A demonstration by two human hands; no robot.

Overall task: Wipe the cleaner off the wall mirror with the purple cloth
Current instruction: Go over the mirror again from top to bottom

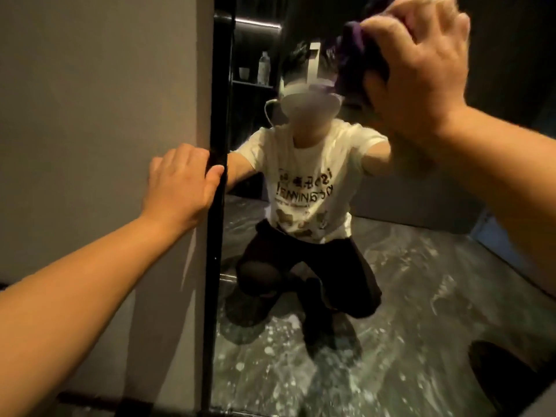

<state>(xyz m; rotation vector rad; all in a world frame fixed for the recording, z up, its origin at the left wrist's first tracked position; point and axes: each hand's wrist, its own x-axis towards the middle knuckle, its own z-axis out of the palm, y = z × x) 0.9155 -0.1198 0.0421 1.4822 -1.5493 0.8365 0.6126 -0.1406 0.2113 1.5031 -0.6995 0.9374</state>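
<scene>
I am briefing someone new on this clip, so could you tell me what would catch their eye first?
The right hand, top right, presses a bunched purple cloth against the mirror. White cleaner streaks and spots smear the lower glass. The left hand grips the mirror's black frame at mid-left, beside a grey wall.

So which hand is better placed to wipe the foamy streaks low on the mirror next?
The right hand. It already holds the purple cloth against the mirror, so it probably only needs to sweep down to the cleaner streaks. The left hand is bare, gripping the black frame.
</scene>
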